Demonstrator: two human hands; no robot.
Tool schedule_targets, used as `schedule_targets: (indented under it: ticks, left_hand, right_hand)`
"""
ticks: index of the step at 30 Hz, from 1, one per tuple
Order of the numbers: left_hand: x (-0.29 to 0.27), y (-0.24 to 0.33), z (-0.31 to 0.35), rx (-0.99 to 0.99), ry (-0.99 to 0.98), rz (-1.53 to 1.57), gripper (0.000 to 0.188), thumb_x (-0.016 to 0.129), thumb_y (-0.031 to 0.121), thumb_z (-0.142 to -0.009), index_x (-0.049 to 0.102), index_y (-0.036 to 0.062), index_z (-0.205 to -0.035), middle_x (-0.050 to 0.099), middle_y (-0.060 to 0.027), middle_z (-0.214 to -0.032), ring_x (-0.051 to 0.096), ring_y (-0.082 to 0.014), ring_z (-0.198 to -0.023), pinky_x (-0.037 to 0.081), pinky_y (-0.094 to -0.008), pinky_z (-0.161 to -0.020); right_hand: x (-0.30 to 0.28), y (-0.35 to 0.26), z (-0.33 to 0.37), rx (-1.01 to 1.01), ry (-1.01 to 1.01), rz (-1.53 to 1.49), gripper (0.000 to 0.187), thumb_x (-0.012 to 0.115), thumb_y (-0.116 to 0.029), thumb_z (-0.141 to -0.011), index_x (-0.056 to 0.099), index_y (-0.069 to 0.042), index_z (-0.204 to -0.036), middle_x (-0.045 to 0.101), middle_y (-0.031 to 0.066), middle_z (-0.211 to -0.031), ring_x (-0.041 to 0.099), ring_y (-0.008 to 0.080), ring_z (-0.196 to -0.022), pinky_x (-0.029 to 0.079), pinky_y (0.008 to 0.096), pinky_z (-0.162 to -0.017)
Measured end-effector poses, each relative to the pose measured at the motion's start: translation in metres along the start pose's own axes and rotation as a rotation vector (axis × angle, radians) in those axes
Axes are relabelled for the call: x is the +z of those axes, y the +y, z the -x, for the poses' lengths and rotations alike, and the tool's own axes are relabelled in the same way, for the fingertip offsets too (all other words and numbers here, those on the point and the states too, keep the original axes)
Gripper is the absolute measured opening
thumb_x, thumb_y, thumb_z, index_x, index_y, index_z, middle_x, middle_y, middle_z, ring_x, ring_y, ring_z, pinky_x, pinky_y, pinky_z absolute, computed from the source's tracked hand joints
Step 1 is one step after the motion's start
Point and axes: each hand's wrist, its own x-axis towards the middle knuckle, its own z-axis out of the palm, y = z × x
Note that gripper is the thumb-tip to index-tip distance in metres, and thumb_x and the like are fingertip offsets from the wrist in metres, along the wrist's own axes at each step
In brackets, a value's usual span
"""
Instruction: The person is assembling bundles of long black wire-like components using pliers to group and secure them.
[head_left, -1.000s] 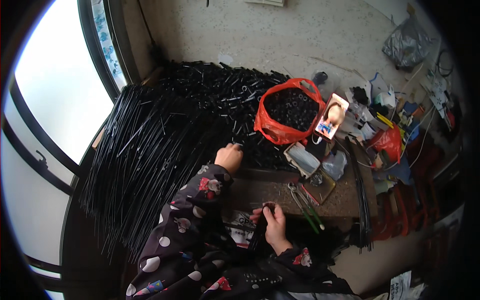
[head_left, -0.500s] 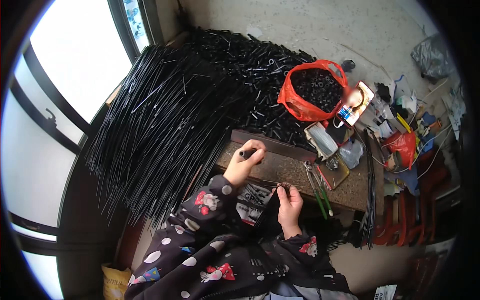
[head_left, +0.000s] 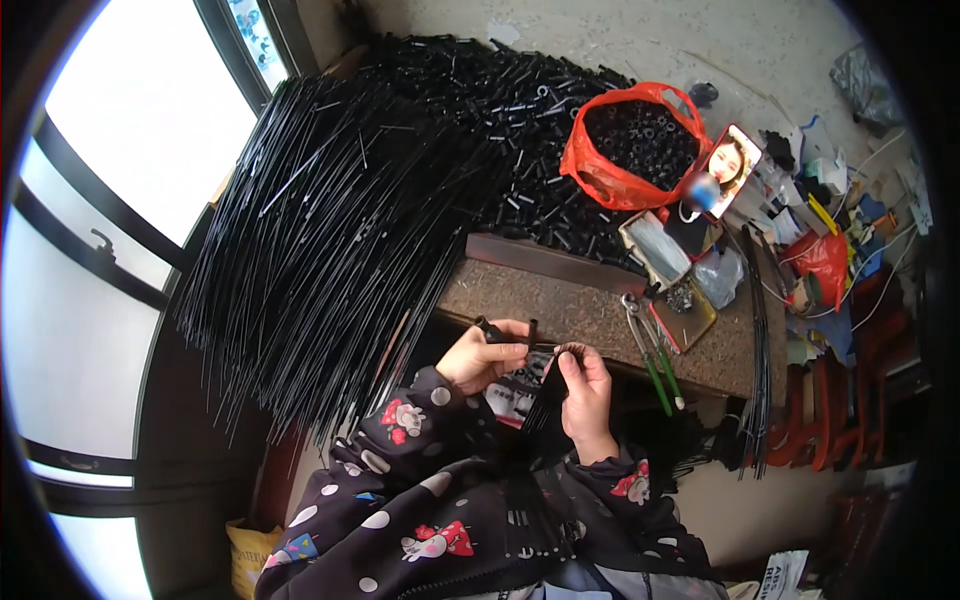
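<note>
My left hand [head_left: 478, 360] is closed round a short black tube [head_left: 488, 328], whose end sticks up above the fingers. At its fingertips stands a second small black piece [head_left: 533, 331], close to the rod tips. My right hand [head_left: 588, 400] pinches a bundle of thin black rods [head_left: 545, 398] that hangs down toward my lap. The two hands are nearly together in front of the bench's near edge. How the tube and rods meet is too small to tell.
A brown workbench [head_left: 560, 300] carries green-handled pliers [head_left: 650, 355]. Behind lie a heap of black tubes [head_left: 470, 90], a pile of long black rods [head_left: 310, 240] and a red plastic bag [head_left: 600, 190] of small black parts. A lit phone [head_left: 733, 170] stands to the right.
My left hand has come down and right with the tube, close to my right hand. My right hand keeps hold of the rods. The whole view has shifted slightly.
</note>
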Motion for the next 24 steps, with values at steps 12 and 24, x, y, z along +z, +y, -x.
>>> schedule_targets:
  ticks: [12, 24]
  left_hand:
    - [-0.003, -0.009, -0.005, 0.019, -0.167, 0.186, 0.021, 0.059, -0.003, -0.080, 0.053, -0.0026, -0.101, 0.061, -0.0149, -0.097, 0.063, -0.0177, -0.081, 0.053, -0.0247, -0.075]
    - [-0.003, -0.002, -0.004, 0.045, -0.151, 0.115, 0.023, 0.067, -0.002, -0.074, 0.054, -0.0014, -0.093, 0.060, -0.0131, -0.095, 0.061, -0.0189, -0.084, 0.052, -0.0270, -0.076]
  right_hand:
    - [0.018, 0.004, 0.010, -0.082, 0.011, -0.038, 0.017, 0.059, -0.008, -0.086, 0.048, -0.004, -0.099, 0.052, -0.0007, -0.090, 0.049, 0.0050, -0.081, 0.040, 0.0189, -0.074]
    - [0.015, 0.010, 0.003, -0.036, -0.027, -0.065, 0.018, 0.059, -0.007, -0.085, 0.048, -0.004, -0.098, 0.052, -0.0011, -0.090, 0.048, 0.0052, -0.081, 0.039, 0.0190, -0.075]
